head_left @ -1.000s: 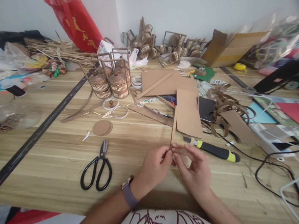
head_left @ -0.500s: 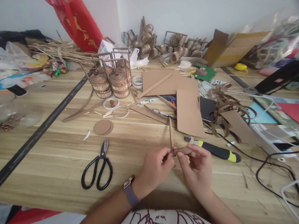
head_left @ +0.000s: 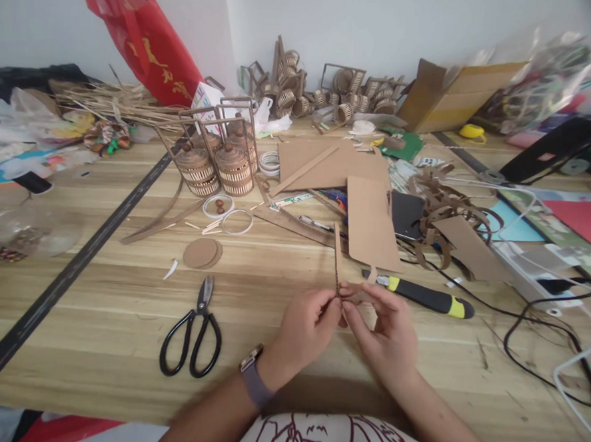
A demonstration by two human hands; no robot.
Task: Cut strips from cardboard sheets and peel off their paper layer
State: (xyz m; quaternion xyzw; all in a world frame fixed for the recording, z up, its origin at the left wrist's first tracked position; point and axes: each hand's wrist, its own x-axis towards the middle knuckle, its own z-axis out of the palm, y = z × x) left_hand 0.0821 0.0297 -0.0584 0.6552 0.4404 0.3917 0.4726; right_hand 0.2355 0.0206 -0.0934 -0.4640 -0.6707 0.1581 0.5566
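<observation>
Both my hands meet low in the middle over the wooden table [head_left: 105,312]. My left hand [head_left: 305,327] and my right hand [head_left: 385,335] pinch the same narrow cardboard strip [head_left: 337,255]. The strip rises upright from my fingertips, and a short bent end curls off to the right of them. Black scissors [head_left: 192,334] lie shut on the table left of my left hand. A yellow and black utility knife [head_left: 420,295] lies just beyond my right hand.
Cardboard sheets [head_left: 370,223] and curled cardboard strips [head_left: 445,212] lie behind the hands. Small woven cardboard baskets in frames [head_left: 221,159] stand further back, near white rings and a cardboard disc [head_left: 202,252]. Black cables [head_left: 543,339] run at the right. A red bag [head_left: 154,43] leans on the wall.
The strip tilted from leaning right to upright. My right hand's fingers shifted along its bent lower end, pulling that end closer to the fingertips. Both hands stayed in place.
</observation>
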